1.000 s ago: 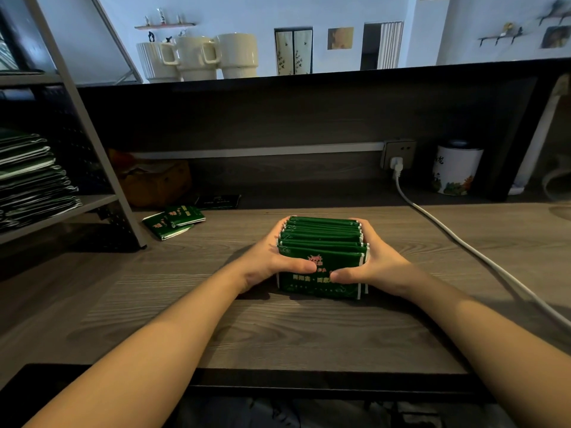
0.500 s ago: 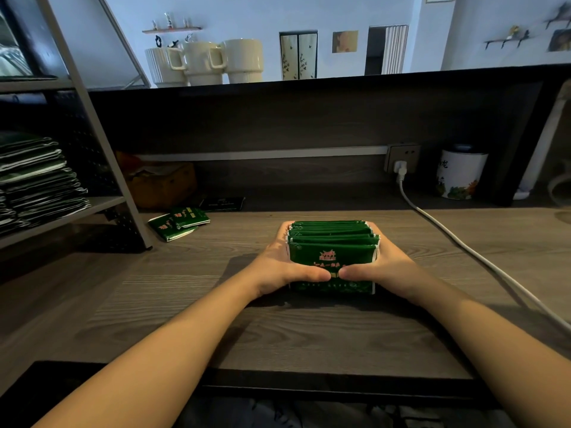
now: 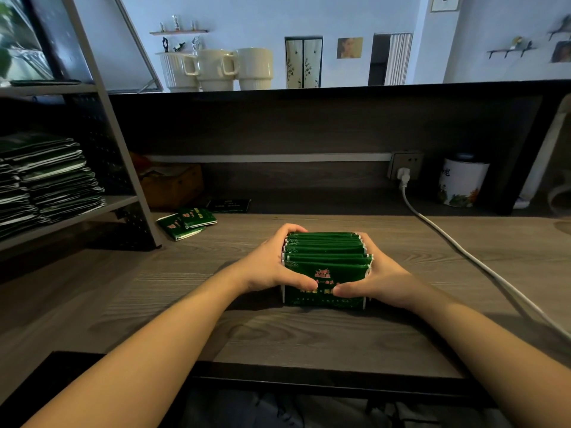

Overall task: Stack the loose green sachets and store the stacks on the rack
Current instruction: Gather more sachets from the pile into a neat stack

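Observation:
A bundle of green sachets (image 3: 326,257) stands on edge on the wooden table (image 3: 309,332), squeezed between both hands. My left hand (image 3: 268,264) grips its left side, thumb across the front sachet. My right hand (image 3: 378,281) grips the right side, its thumb also on the front. Two loose green sachets (image 3: 187,222) lie on the table at the back left, and a darker one (image 3: 228,206) lies behind them. On the left stands the grey metal rack (image 3: 102,211), with piles of stacked sachets (image 3: 52,180) on its shelf.
A white power cable (image 3: 463,251) runs from a wall socket (image 3: 404,165) across the table's right side. A white printed canister (image 3: 462,183) stands at the back right, a brown box (image 3: 173,186) at the back left. Three cream mugs (image 3: 216,69) sit on the ledge above.
Both hands keep their hold on the bundle, which stays at the same spot on the table. The sachets have been pressed closer and squarer.

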`<act>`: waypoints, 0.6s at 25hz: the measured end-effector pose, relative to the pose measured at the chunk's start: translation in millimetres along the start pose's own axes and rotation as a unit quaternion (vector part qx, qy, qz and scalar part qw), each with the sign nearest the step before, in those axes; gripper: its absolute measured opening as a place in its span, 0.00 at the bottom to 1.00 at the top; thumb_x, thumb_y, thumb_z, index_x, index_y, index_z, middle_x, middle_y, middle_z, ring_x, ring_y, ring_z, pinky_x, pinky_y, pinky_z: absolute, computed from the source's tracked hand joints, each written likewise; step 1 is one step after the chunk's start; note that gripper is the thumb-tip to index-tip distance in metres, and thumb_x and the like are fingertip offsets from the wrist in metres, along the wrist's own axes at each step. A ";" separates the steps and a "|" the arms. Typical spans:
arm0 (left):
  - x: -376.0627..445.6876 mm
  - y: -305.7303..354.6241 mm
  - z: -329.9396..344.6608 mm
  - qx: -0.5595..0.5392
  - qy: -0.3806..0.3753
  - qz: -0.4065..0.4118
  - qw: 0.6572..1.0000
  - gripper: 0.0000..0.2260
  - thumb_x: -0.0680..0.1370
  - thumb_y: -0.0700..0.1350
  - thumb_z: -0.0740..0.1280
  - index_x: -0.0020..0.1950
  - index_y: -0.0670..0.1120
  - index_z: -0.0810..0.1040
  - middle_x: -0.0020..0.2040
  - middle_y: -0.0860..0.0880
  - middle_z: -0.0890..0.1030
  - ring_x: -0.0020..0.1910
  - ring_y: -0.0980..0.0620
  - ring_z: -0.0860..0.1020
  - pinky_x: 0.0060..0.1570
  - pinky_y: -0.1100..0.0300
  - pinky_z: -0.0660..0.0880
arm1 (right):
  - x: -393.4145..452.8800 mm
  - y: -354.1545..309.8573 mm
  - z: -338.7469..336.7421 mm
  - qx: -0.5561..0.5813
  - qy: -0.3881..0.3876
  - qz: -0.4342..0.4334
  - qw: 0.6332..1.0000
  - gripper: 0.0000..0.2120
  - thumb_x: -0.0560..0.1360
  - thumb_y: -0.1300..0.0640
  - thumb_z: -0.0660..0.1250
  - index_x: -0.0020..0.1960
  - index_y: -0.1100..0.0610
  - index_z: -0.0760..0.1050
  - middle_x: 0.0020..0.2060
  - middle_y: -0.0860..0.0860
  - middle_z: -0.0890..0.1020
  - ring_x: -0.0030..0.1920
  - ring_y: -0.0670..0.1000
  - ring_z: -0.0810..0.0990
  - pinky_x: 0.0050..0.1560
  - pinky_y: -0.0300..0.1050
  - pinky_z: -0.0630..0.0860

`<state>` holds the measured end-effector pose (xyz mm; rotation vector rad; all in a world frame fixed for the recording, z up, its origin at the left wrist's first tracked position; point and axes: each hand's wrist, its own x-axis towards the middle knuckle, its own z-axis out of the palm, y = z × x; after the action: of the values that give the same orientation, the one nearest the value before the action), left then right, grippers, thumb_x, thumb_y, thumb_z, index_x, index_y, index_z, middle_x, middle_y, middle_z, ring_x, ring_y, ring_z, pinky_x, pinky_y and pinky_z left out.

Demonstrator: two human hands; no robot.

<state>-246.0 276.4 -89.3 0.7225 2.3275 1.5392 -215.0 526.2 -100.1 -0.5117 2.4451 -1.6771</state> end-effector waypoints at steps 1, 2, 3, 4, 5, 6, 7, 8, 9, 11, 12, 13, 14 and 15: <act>-1.4 -1.1 -3.2 0.010 -0.005 -0.002 1.000 0.44 0.63 0.42 0.83 0.73 0.53 0.63 0.65 0.51 0.77 0.64 0.53 0.78 0.62 0.51 0.78 | 1.5 0.0 2.6 0.001 0.002 0.000 1.000 0.38 0.65 0.63 0.81 0.67 0.46 0.66 0.58 0.45 0.82 0.59 0.43 0.81 0.57 0.41 0.78; -2.6 -3.4 -8.1 0.016 -0.004 -0.008 1.000 0.45 0.63 0.46 0.83 0.75 0.53 0.62 0.66 0.52 0.76 0.65 0.54 0.77 0.64 0.52 0.76 | 3.6 0.4 4.6 0.008 0.008 0.000 1.000 0.38 0.65 0.65 0.81 0.67 0.48 0.66 0.58 0.47 0.82 0.59 0.44 0.81 0.56 0.40 0.79; -3.9 -6.0 -14.5 0.013 0.014 -0.015 1.000 0.46 0.63 0.54 0.82 0.75 0.54 0.63 0.68 0.53 0.75 0.66 0.54 0.75 0.66 0.53 0.74 | 5.8 0.8 5.5 0.020 0.017 0.001 1.000 0.37 0.65 0.67 0.80 0.67 0.50 0.66 0.58 0.48 0.82 0.58 0.44 0.82 0.54 0.39 0.79; -5.6 -10.7 -23.8 0.001 0.062 -0.025 0.998 0.44 0.62 0.62 0.79 0.73 0.54 0.67 0.67 0.52 0.75 0.67 0.54 0.74 0.66 0.54 0.73 | 9.1 0.3 6.0 0.035 0.025 0.004 0.999 0.36 0.65 0.68 0.79 0.66 0.51 0.66 0.58 0.49 0.82 0.58 0.45 0.82 0.54 0.39 0.79; -7.1 -17.0 -35.0 -0.004 0.130 -0.031 0.991 0.38 0.63 0.68 0.76 0.68 0.54 0.72 0.65 0.51 0.76 0.65 0.52 0.75 0.65 0.56 0.73 | 13.2 -0.4 5.0 0.044 0.031 0.010 0.998 0.36 0.65 0.67 0.79 0.66 0.51 0.66 0.59 0.49 0.82 0.57 0.45 0.83 0.54 0.39 0.79; -9.1 -24.3 -48.7 0.017 0.212 -0.038 0.976 0.29 0.67 0.68 0.73 0.62 0.55 0.76 0.60 0.51 0.78 0.63 0.51 0.76 0.60 0.58 0.74 | 17.8 -2.6 3.9 0.041 0.033 0.018 0.998 0.36 0.65 0.65 0.80 0.66 0.50 0.66 0.59 0.49 0.82 0.57 0.45 0.83 0.55 0.40 0.79; -11.6 -32.5 -64.9 0.075 0.301 -0.050 0.949 0.19 0.73 0.64 0.70 0.57 0.54 0.78 0.57 0.51 0.79 0.60 0.50 0.77 0.54 0.59 0.73 | 23.3 -5.6 3.5 0.029 0.034 0.026 0.999 0.37 0.65 0.62 0.81 0.66 0.49 0.65 0.58 0.47 0.82 0.56 0.44 0.83 0.55 0.41 0.78; -14.5 -40.8 -80.1 0.159 0.382 -0.075 0.907 0.12 0.78 0.57 0.68 0.55 0.52 0.80 0.56 0.50 0.79 0.58 0.49 0.77 0.51 0.59 0.73 | 29.7 -7.9 3.1 0.015 0.035 0.034 0.999 0.37 0.65 0.59 0.81 0.66 0.48 0.65 0.57 0.46 0.82 0.55 0.44 0.83 0.55 0.40 0.78; -16.7 -49.9 -94.1 0.237 0.428 -0.106 0.865 0.09 0.79 0.53 0.67 0.56 0.50 0.80 0.57 0.49 0.79 0.60 0.48 0.76 0.51 0.57 0.73 | 37.5 -10.3 4.3 0.007 0.036 0.041 0.999 0.37 0.65 0.58 0.81 0.66 0.47 0.64 0.57 0.45 0.81 0.55 0.44 0.83 0.53 0.39 0.77; -16.5 -64.1 -115.2 0.329 0.423 -0.163 0.828 0.12 0.80 0.49 0.67 0.62 0.47 0.79 0.64 0.46 0.75 0.66 0.45 0.72 0.60 0.51 0.72 | 53.4 -15.8 10.6 0.000 0.037 0.047 0.998 0.38 0.65 0.56 0.81 0.67 0.48 0.63 0.57 0.45 0.80 0.55 0.44 0.81 0.52 0.39 0.77; -12.6 -70.7 -123.5 0.353 0.400 -0.184 0.826 0.15 0.80 0.48 0.67 0.66 0.46 0.77 0.66 0.45 0.73 0.68 0.44 0.69 0.64 0.49 0.70 | 61.7 -17.5 14.1 -0.003 0.039 0.048 0.998 0.39 0.64 0.55 0.81 0.67 0.49 0.63 0.57 0.46 0.80 0.56 0.45 0.81 0.53 0.40 0.76; -8.7 -74.5 -129.8 0.367 0.377 -0.199 0.827 0.19 0.80 0.49 0.67 0.70 0.45 0.74 0.69 0.45 0.71 0.70 0.44 0.68 0.67 0.48 0.69 | 69.4 -18.6 18.0 -0.007 0.040 0.047 0.998 0.39 0.64 0.55 0.82 0.67 0.49 0.62 0.57 0.46 0.79 0.57 0.46 0.80 0.54 0.42 0.76; -4.1 -77.5 -135.3 0.366 0.355 -0.209 0.835 0.22 0.81 0.50 0.66 0.73 0.46 0.71 0.73 0.44 0.67 0.72 0.43 0.66 0.69 0.47 0.67 | 76.3 -18.6 22.0 -0.009 0.042 0.047 0.998 0.40 0.64 0.54 0.82 0.68 0.50 0.62 0.58 0.46 0.79 0.58 0.46 0.79 0.56 0.43 0.76; 0.0 -78.8 -138.5 0.358 0.330 -0.221 0.845 0.25 0.81 0.52 0.65 0.77 0.47 0.66 0.77 0.44 0.63 0.75 0.42 0.62 0.72 0.46 0.64 | 81.1 -17.0 25.4 -0.009 0.044 0.046 0.998 0.41 0.63 0.53 0.82 0.68 0.50 0.62 0.58 0.46 0.79 0.58 0.47 0.79 0.58 0.45 0.76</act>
<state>-331.7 143.0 -104.9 -0.3271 3.2996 0.7336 -279.8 470.1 -87.3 -0.3292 2.5041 -1.6769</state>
